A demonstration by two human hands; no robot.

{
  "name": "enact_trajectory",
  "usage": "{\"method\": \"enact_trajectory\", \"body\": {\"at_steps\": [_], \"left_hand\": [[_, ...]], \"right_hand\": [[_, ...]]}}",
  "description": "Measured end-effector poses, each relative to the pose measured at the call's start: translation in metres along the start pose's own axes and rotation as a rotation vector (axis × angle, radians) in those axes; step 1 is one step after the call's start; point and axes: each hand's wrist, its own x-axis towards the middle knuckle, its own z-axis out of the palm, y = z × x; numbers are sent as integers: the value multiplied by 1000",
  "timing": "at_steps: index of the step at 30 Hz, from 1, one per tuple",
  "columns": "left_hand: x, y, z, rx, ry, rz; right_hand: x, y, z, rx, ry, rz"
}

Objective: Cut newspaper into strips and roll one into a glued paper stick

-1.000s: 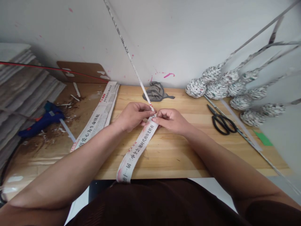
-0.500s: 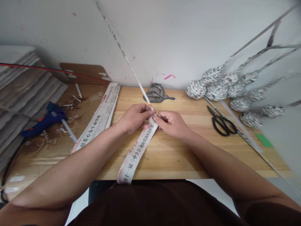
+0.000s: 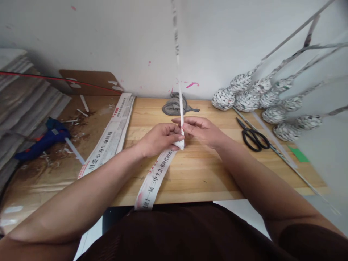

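Observation:
A long printed paper strip (image 3: 156, 181) runs from the table's front edge up to my hands, where it meets a thin rolled paper stick (image 3: 179, 83) standing nearly upright. My left hand (image 3: 164, 137) pinches the strip at the base of the stick between thumb and fingers. Around the stick from the right, a little higher, are the fingers of my right hand (image 3: 199, 129); its thumb touches the stick, while the fingertips behind are partly hidden.
Black scissors (image 3: 252, 136) lie at right beside a long thin stick. Several woven paper balls (image 3: 247, 101) stand behind them. A grey cloth (image 3: 174, 105) lies by the wall. At left are newspaper strips (image 3: 108, 137), a blue glue gun (image 3: 46, 139) and stacked paper (image 3: 24, 90).
The paper stick has swung from leaning left to nearly upright. My right hand has moved off the strip's edge to the stick, and the strip's top is folded over at my left fingers.

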Motion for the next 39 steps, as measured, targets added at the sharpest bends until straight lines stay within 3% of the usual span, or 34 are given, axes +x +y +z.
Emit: {"method": "enact_trajectory", "body": {"at_steps": [3,8,15,20,23,29,35,39], "left_hand": [[-1,-2,4,-15,-35,3],[-1,-5,8,13,14,-13],[-3,-4,5,177,-4,-7],[-4,-3,8,46,-49,-33],[-3,-1,7,-33,49,-43],[1,7,-2,-191,346,52],[4,5,-2,-344,398,80],[7,5,-6,-434,395,89]], "right_hand": [[0,2,0,123,-107,44],[-1,4,-4,191,-75,121],[0,3,2,224,30,180],[-1,1,1,190,-12,169],[-2,-1,0,178,-43,145],[-2,2,12,79,47,124],[-5,7,36,-25,358,25],[-7,5,40,24,385,8]]}}
